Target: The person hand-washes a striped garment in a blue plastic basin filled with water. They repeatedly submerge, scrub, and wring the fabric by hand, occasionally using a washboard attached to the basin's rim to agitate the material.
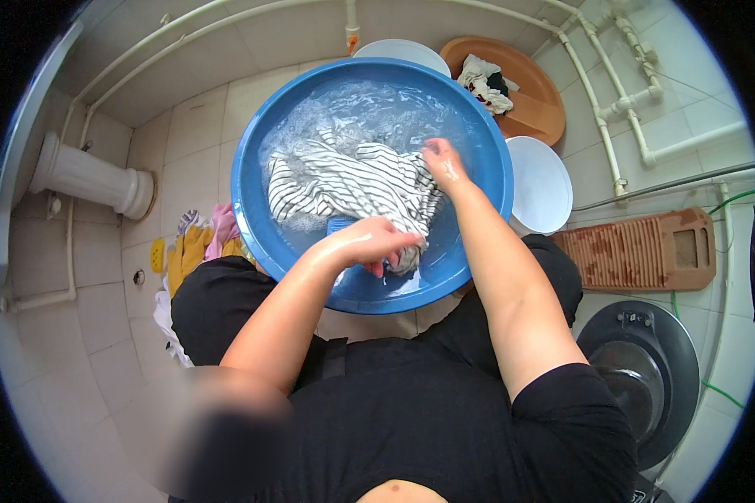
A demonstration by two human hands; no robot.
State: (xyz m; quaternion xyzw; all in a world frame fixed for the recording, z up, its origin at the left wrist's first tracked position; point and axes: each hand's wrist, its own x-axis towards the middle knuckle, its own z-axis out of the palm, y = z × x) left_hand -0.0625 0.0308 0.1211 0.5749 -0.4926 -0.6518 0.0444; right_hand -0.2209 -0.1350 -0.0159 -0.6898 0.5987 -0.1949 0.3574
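A wet white garment with dark stripes (pixel 352 180) lies bunched in foamy water inside a large blue basin (pixel 247 243) between my knees. My left hand (pixel 373 243) is closed on its near edge, thumb and fingers pinching the cloth. At the garment's right side, my right hand (pixel 445 162) grips another bit of fabric, its fingers curled and wet. Part of the garment droops into the water between and below the hands. A small blue ridged piece (pixel 338 225) shows beside my left wrist, mostly hidden, and I cannot tell what it is.
A brown ribbed washboard (pixel 637 250) lies to the right, above a black oval fixture (pixel 642 377). White basins (pixel 541 184) and a brown basin (pixel 533 75) holding clothes (pixel 485 84) stand beyond. Yellow and pink clothes (pixel 197 251) lie at left near a white pedestal (pixel 92 178). Pipes (pixel 600 147) line the walls.
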